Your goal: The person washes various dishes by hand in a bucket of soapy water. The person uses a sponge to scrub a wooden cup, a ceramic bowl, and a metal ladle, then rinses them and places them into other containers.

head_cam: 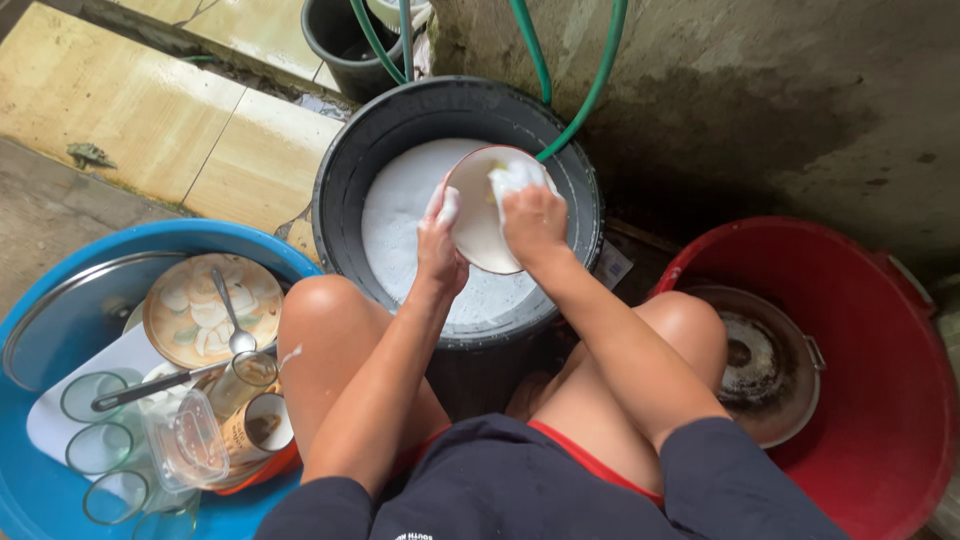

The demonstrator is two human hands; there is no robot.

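Note:
My left hand [440, 240] grips the left rim of a cream bowl [480, 225], tilted above the foamy water. My right hand [533, 222] presses a white soapy sponge [515, 178] against the inside of the bowl. Both hands hover over a black tub [345, 170] filled with white suds. My bare knees flank the tub at the bottom.
A blue basin [40, 495] on the left holds a patterned plate [200, 310], spoons, several glasses, cups and a metal lid. A red basin [880, 400] on the right holds a blackened pan [760, 360]. Green hoses [590, 95] drop into the tub. A concrete wall rises behind.

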